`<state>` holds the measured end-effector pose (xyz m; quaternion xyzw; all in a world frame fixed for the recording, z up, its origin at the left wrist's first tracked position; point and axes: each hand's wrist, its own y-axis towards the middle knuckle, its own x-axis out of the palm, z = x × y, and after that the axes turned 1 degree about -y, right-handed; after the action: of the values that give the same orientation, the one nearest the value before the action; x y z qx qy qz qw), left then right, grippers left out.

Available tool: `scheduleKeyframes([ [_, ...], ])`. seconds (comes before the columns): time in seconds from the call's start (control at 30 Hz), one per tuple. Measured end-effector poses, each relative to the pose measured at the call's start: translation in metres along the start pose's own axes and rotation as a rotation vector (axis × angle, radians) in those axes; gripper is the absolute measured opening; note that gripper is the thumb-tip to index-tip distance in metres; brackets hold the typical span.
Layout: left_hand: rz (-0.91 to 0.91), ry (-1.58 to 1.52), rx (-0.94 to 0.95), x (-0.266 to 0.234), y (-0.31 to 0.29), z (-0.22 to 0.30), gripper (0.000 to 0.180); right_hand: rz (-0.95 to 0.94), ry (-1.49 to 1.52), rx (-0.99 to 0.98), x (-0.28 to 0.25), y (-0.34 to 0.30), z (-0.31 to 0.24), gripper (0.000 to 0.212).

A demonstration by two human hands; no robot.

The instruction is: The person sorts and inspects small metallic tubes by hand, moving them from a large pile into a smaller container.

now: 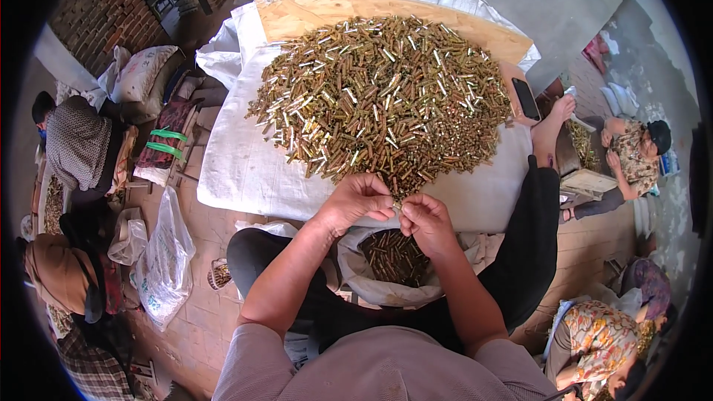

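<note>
A wide heap of small brass-coloured metal pieces [386,96], long tube-like ones and short nut-like ones, lies on a white cloth [238,156] in front of me. At the heap's near edge, my left hand [360,202] and my right hand [427,221] meet with closed fingertips. Between them they pinch a small brass-coloured metal piece [397,205], partly hidden by the fingers. Just below my hands, between my legs, a white sack [356,275] stands with its mouth spread, holding many long metal pieces [395,256].
A wooden board [327,9] borders the heap's far side. A dark phone [526,98] rests at the right edge. Other people sit on both sides, including a person in a cap [637,150]. A clear plastic bag [166,260] and a small basket [220,273] are on the brick floor.
</note>
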<state>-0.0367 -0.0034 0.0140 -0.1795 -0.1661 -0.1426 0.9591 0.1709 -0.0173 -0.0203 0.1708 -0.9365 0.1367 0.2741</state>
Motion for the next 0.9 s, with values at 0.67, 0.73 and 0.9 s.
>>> scheduleKeyframes([
  [0.67, -0.055, -0.045, 0.074, 0.0, 0.006, -0.003, 0.013, 0.062, 0.064, 0.008, -0.004, -0.001, 0.003, 0.008],
  [0.73, 0.083, 0.259, 0.181, -0.025, 0.01, -0.007, 0.014, 0.027, -0.018, 0.029, -0.004, -0.002, -0.003, 0.007],
  [0.9, 0.265, 0.958, 0.304, -0.049, 0.005, 0.002, 0.013, -0.155, -0.833, -0.07, 0.001, 0.005, 0.012, 0.012],
])
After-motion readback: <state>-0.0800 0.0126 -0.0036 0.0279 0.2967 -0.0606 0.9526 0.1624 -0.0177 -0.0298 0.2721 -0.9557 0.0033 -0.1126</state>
